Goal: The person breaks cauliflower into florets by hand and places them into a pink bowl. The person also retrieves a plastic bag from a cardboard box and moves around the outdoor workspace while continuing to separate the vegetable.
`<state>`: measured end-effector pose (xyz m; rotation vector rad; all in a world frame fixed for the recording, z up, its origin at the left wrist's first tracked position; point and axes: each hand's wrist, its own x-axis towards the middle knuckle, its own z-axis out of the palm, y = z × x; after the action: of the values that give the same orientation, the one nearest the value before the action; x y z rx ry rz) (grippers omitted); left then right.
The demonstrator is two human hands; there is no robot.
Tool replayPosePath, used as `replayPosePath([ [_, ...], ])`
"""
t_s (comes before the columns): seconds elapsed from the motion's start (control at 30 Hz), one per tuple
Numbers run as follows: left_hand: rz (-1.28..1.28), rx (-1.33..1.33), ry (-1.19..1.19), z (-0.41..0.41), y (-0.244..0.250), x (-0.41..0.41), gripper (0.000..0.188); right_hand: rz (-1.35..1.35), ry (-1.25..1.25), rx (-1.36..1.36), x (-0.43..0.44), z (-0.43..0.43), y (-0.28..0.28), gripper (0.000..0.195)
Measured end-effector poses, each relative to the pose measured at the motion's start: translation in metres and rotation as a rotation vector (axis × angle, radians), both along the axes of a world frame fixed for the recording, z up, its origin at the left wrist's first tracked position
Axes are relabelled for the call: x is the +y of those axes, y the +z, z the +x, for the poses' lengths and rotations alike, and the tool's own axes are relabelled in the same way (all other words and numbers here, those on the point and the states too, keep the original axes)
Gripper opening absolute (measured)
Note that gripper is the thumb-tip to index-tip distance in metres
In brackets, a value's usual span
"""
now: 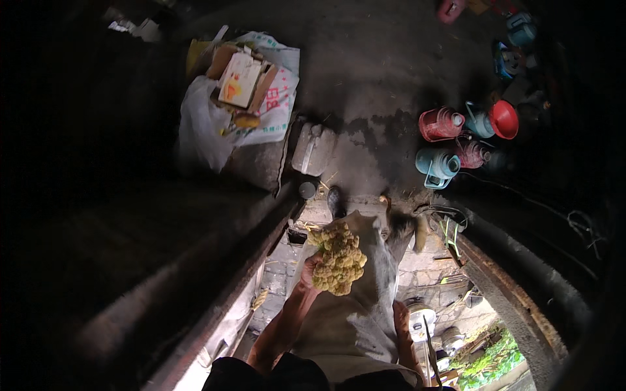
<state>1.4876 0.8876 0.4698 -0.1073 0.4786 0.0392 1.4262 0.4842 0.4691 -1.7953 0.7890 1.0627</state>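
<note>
My left hand grips a yellowish head of cauliflower from its left side, in front of my body. A pale apron hangs below it. My right hand is low at my right side, against the apron's edge. Its fingers are largely hidden, so whether it holds anything cannot be told. A long, thin dark object shows just beside the right forearm. One dark boot steps out past the apron's far edge, at a doorway threshold.
A furry animal is right by my feet. Thermos flasks and a red funnel stand ahead right. Ahead left are a plastic jerrycan and a carton on printed sacking. Door jambs flank me.
</note>
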Motion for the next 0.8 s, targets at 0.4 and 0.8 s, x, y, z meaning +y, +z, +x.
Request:
replayPosePath([
  [0.4, 0.432, 0.357, -0.360, 0.291, 0.044, 0.165, 0.061, -0.376, 0.466, -0.160, 0.113, 0.270, -0.063, 0.042],
  [0.8, 0.556, 0.323, -0.520, 0.538, 0.031, 0.274, 0.063, -0.187, 0.073, -0.238, 0.168, 0.505, -0.054, 0.027],
])
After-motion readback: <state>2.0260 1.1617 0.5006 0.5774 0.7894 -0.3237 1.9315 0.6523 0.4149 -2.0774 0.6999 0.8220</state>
